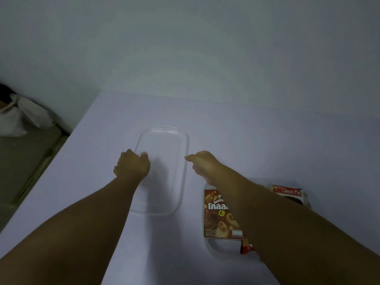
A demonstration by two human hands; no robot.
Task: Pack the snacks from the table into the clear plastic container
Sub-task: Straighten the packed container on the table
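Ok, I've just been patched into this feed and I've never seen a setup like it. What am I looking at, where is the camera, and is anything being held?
There is no machine here: a person works with two bare hands, and the single camera sits on their head, looking forward and down. So the arms coming in from the bottom are the person's own.

On the white table lies a clear plastic container, nothing visible inside it. The left hand grips its left rim with curled fingers. The right hand is at the right rim, its fingertips touching or pinching the edge; I cannot tell which.

Under the right forearm lie the snacks: a brown snack box on something white, a Choco Pie pack further right, and a red wrapper partly hidden. Nothing is packed yet.

A white bag sits off the table, left.
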